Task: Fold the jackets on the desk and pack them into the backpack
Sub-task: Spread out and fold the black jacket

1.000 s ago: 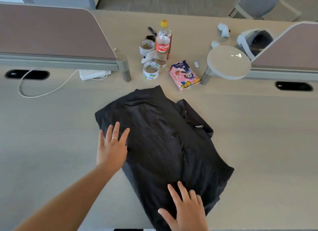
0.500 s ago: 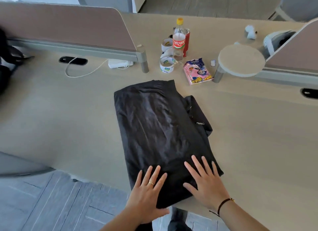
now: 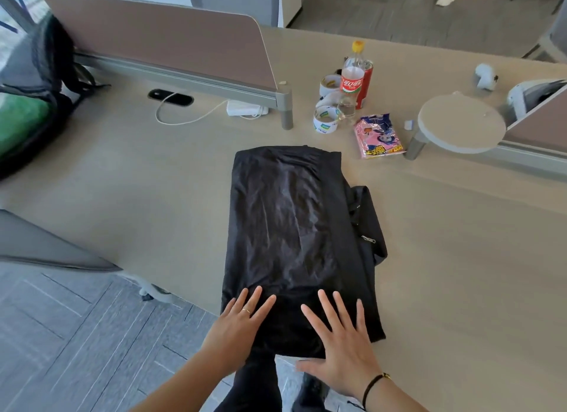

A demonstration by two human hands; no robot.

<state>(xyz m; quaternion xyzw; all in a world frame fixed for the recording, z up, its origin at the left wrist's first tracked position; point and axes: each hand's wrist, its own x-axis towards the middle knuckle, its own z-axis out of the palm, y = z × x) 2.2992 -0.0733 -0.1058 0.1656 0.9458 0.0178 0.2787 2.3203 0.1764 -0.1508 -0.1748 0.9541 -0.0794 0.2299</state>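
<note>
black jacket (image 3: 291,227) lies folded on desk (image 3: 460,258). left hand (image 3: 236,328), right hand (image 3: 343,347) flat, fingers spread, holding nothing. slippery cloth may slide, unfold.

jacket (image 3: 288,227): thin black cloth with a faint sheen, lightly creased; a small metal zip pull shows at its right edge.
desk (image 3: 460,258): smooth matt pale wood-look top, under the jacket.
divider panel (image 3: 165,40): matt brown cloth-like face in a grey metal-look frame, beyond the jacket to the left.
bottle (image 3: 352,83): clear glossy plastic, red label, yellow cap, beyond the jacket.
tape rolls (image 3: 325,120): glossy, beside the bottle.
snack packet (image 3: 378,136): shiny pink plastic film, right of the tape rolls.
backpack (image 3: 33,104): dark matt cloth, far left of the jacket.
floor: grey matt carpet tiles.
</note>
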